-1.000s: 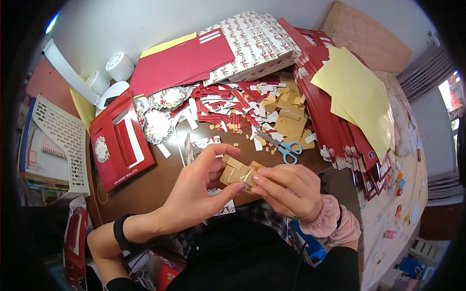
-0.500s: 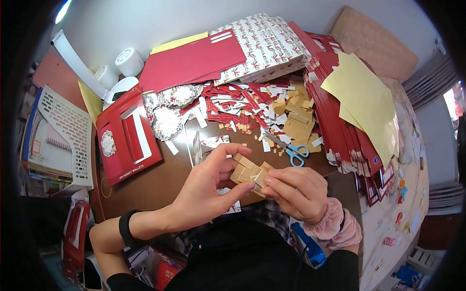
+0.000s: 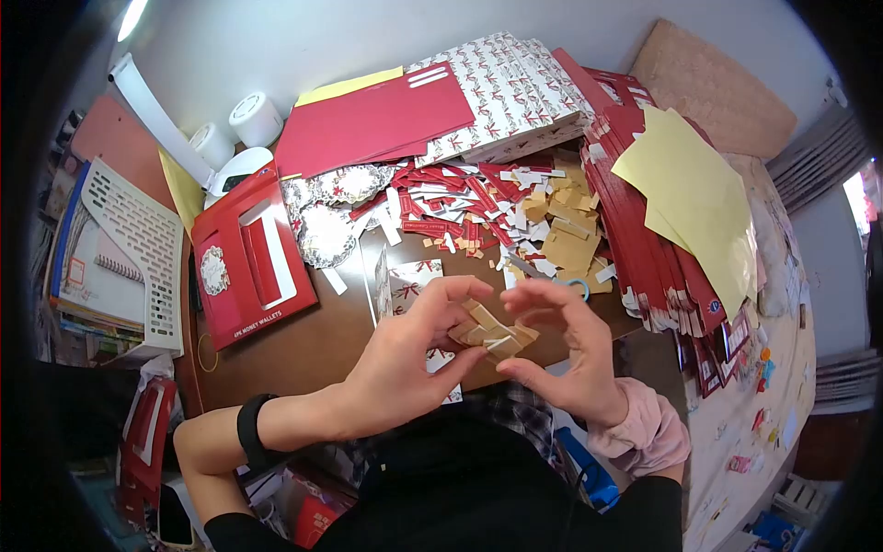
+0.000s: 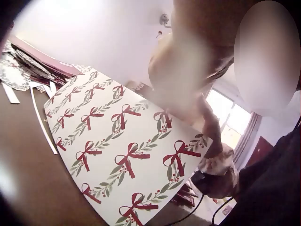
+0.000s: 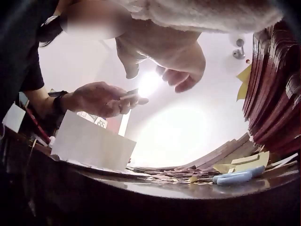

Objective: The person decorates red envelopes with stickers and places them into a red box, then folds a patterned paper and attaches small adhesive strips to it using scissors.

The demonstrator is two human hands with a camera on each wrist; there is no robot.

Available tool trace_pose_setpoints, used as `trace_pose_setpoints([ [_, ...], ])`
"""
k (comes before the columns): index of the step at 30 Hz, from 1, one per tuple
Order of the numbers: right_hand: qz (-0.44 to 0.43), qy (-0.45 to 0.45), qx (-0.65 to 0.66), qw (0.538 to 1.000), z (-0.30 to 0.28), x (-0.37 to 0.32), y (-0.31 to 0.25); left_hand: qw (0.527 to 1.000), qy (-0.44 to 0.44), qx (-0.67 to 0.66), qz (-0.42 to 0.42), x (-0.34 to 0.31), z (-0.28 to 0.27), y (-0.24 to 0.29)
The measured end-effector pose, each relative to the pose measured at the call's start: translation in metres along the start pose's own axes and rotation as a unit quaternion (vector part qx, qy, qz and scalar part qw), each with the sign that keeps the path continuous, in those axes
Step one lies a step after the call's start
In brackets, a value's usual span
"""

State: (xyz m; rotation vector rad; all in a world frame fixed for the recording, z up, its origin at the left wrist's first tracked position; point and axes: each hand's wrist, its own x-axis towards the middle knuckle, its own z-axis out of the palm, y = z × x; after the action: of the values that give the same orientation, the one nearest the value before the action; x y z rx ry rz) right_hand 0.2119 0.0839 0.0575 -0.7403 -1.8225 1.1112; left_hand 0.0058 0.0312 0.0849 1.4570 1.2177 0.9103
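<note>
My left hand (image 3: 464,322) pinches a small bundle of tan paper pieces (image 3: 487,329) between thumb and fingers, above the near edge of the brown desk (image 3: 303,345). My right hand (image 3: 538,331) arches over the bundle with fingers spread, its thumb close beneath the pieces, gripping nothing. In the right wrist view the right hand (image 5: 160,70) hangs empty above, while the left hand (image 5: 101,99) holds the bundle (image 5: 132,96). Under the hands lies a white card printed with red bows (image 4: 122,155).
Blue scissors (image 5: 237,176) lie just beyond the hands, beside a heap of red, white and tan scraps (image 3: 487,207). A red wallet pack (image 3: 248,262) lies left. Stacked red cards (image 3: 644,248) under yellow sheets (image 3: 690,193) stand right. Tape rolls (image 3: 256,118) and a white tray (image 3: 138,258) sit far left.
My right hand has let go of the tan bundle and spread its fingers above it. The left hand keeps its hold and has shifted slightly up and right.
</note>
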Motion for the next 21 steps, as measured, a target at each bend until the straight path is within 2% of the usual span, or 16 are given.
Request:
trace_pose_setpoints([
  [1, 0.054, -0.037, 0.044, 0.997, 0.000, 0.000, 0.000, 1.000, 0.002, 0.016, 0.025, 0.000, 0.001, -0.002],
  [2, 0.053, -0.037, 0.044, 0.997, 0.000, 0.001, 0.002, 0.998, 0.005, 0.033, 0.050, -0.001, 0.002, -0.002],
  [4, -0.026, -0.056, -0.022, 0.998, -0.001, 0.002, 0.009, 0.997, 0.007, 0.047, 0.055, -0.001, 0.001, -0.002],
  [7, 0.011, -0.039, 0.028, 0.999, -0.001, 0.001, 0.003, 0.996, 0.015, 0.055, 0.069, -0.001, -0.001, -0.005],
  [11, 0.016, -0.030, 0.009, 0.999, -0.006, 0.000, 0.004, 0.995, 0.024, 0.071, 0.071, -0.004, -0.008, -0.003],
  [12, -0.020, -0.024, -0.036, 0.999, -0.007, 0.002, 0.002, 0.995, 0.024, 0.072, 0.071, -0.004, -0.009, -0.004],
  [13, -0.056, -0.018, -0.081, 0.995, -0.007, 0.002, 0.000, 0.989, 0.048, 0.089, 0.110, -0.002, -0.010, -0.006],
  [14, -0.057, -0.019, -0.080, 0.995, -0.007, 0.002, -0.001, 0.981, 0.072, 0.106, 0.149, -0.001, -0.012, -0.007],
  [17, -0.072, -0.034, -0.117, 0.990, -0.005, -0.001, -0.003, 0.970, 0.052, 0.165, 0.173, 0.001, -0.019, 0.006],
  [21, -0.065, -0.046, -0.096, 0.992, -0.001, -0.002, -0.004, 0.972, 0.043, 0.152, 0.176, 0.003, -0.016, 0.003],
])
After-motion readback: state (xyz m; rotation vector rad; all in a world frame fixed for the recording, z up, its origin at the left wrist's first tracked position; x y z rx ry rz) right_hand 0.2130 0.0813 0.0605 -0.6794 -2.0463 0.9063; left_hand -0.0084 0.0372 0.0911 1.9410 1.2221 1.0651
